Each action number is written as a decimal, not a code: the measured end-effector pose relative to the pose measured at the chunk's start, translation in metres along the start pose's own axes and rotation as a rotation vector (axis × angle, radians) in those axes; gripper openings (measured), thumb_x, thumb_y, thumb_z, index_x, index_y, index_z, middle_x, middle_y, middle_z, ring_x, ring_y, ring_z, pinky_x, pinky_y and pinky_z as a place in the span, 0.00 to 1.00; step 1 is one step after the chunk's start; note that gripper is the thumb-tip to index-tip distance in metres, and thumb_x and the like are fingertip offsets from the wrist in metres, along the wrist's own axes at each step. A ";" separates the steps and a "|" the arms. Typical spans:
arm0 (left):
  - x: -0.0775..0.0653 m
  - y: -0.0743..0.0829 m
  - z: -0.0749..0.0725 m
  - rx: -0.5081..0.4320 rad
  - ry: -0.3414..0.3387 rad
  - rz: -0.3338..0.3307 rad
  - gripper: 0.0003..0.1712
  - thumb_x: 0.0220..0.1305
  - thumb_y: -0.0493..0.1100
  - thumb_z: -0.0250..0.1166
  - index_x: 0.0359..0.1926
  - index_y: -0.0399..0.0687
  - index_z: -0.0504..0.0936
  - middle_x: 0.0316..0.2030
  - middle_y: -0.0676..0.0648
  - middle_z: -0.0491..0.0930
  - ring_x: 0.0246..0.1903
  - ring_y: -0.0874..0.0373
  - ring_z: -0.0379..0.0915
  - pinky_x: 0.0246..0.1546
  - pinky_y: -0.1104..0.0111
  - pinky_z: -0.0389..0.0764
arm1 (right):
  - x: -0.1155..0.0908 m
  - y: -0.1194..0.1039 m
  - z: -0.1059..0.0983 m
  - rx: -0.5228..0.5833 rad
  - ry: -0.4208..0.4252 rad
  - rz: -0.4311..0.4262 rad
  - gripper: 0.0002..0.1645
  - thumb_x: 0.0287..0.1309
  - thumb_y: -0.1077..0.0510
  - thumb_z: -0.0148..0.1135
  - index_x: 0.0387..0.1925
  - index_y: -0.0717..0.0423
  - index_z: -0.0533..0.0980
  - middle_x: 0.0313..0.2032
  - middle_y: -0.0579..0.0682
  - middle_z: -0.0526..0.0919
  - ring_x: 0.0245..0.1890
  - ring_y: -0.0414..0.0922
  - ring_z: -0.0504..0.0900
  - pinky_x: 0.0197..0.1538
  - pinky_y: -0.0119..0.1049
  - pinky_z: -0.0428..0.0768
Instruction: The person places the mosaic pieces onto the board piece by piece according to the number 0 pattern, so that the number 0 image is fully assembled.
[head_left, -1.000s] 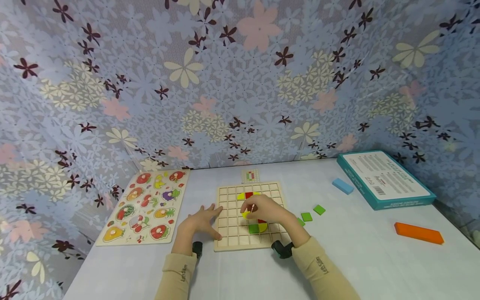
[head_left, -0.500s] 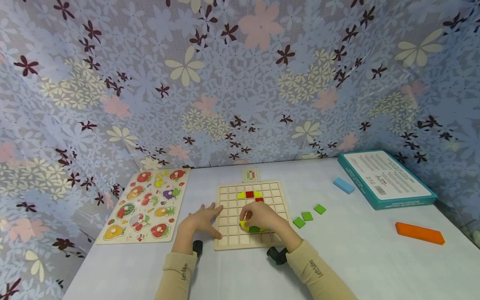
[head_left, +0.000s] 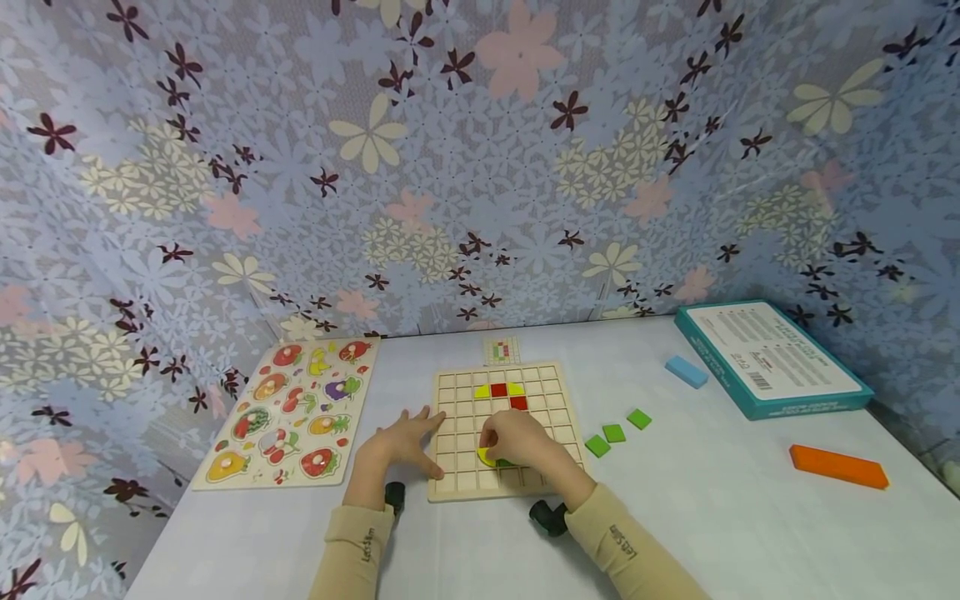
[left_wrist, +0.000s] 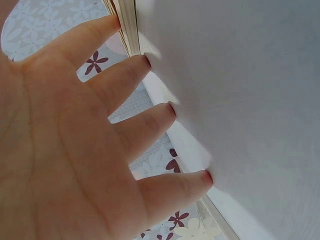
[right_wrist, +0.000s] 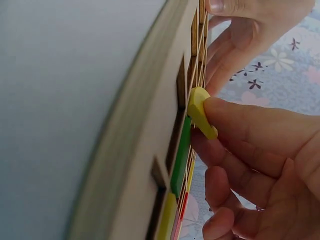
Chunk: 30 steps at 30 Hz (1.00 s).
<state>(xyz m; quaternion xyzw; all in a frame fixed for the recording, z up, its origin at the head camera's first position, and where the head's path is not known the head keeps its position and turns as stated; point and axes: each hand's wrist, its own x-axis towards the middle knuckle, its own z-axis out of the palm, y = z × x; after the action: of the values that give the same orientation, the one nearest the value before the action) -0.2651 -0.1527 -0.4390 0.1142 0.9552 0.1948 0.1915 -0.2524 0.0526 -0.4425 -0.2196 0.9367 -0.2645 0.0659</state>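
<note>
The right hand (head_left: 517, 437) keeps a narrow grip: it pinches a yellow piece (right_wrist: 198, 107) at its left side — the piece's long axis slanting off the face of the grid board (head_left: 465, 417), just left of a green tile (right_wrist: 181, 155). Whether it is seated, I cannot tell. The left hand (head_left: 402, 443) lies farther off — spread wide, holding nothing, at the board's left edge.
</note>
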 end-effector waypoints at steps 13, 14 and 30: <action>0.001 -0.001 0.002 0.006 0.009 -0.004 0.55 0.39 0.52 0.77 0.69 0.53 0.60 0.70 0.42 0.50 0.68 0.35 0.36 0.56 0.29 0.39 | -0.001 0.000 0.001 -0.149 0.049 0.075 0.10 0.42 0.60 0.71 0.16 0.49 0.77 0.17 0.40 0.75 0.21 0.38 0.71 0.23 0.31 0.70; 0.002 -0.001 0.002 0.008 0.009 -0.006 0.55 0.39 0.52 0.76 0.69 0.53 0.60 0.70 0.42 0.50 0.69 0.36 0.36 0.56 0.29 0.39 | -0.001 0.000 0.001 -0.154 0.050 0.077 0.09 0.42 0.60 0.71 0.16 0.50 0.77 0.17 0.40 0.75 0.20 0.39 0.71 0.23 0.31 0.70; 0.001 0.000 0.002 0.006 0.004 0.004 0.55 0.39 0.51 0.76 0.69 0.51 0.59 0.70 0.41 0.49 0.68 0.34 0.35 0.56 0.28 0.39 | -0.002 0.016 -0.019 0.079 0.034 -0.031 0.06 0.48 0.65 0.66 0.23 0.53 0.77 0.21 0.44 0.73 0.23 0.41 0.68 0.26 0.32 0.67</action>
<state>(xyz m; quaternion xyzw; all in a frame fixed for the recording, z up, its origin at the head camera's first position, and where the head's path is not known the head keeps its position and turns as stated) -0.2651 -0.1520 -0.4407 0.1165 0.9559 0.1924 0.1888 -0.2616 0.0745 -0.4349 -0.2267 0.9230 -0.3060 0.0547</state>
